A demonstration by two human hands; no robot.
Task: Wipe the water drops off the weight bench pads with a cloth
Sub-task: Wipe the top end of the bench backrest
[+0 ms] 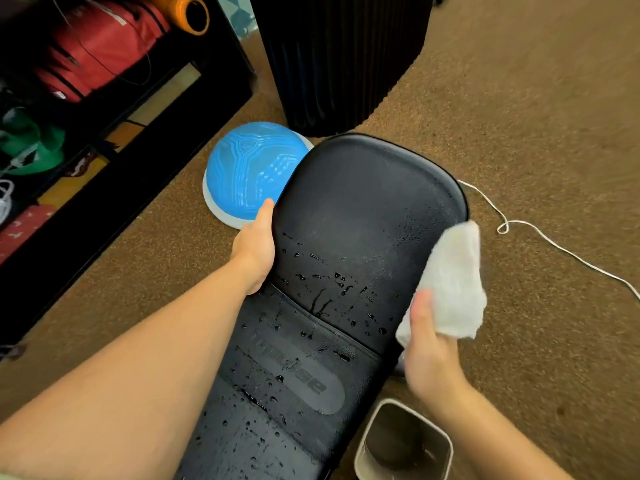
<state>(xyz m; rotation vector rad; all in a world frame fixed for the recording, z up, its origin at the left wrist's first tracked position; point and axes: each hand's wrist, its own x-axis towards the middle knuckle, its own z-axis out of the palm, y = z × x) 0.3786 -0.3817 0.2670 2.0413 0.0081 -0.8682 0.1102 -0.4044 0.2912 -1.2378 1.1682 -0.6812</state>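
The black weight bench pad [363, 202] runs from the bottom centre up to the middle of the view. Its far end looks dry and matte, while water drops [322, 282] speckle the middle and near parts. My left hand [254, 251] grips the pad's left edge, thumb on top and fingers hidden underneath. My right hand [431, 344] holds a bunched white cloth [453, 282] against the pad's right edge.
A blue half-ball trainer [249, 168] lies on the brown carpet left of the pad's far end. A black ribbed bin [339, 57] stands behind. Black shelving [114, 109] with bags fills the left. A white cord [540, 233] trails right. A small beige bin [408, 445] sits below my right wrist.
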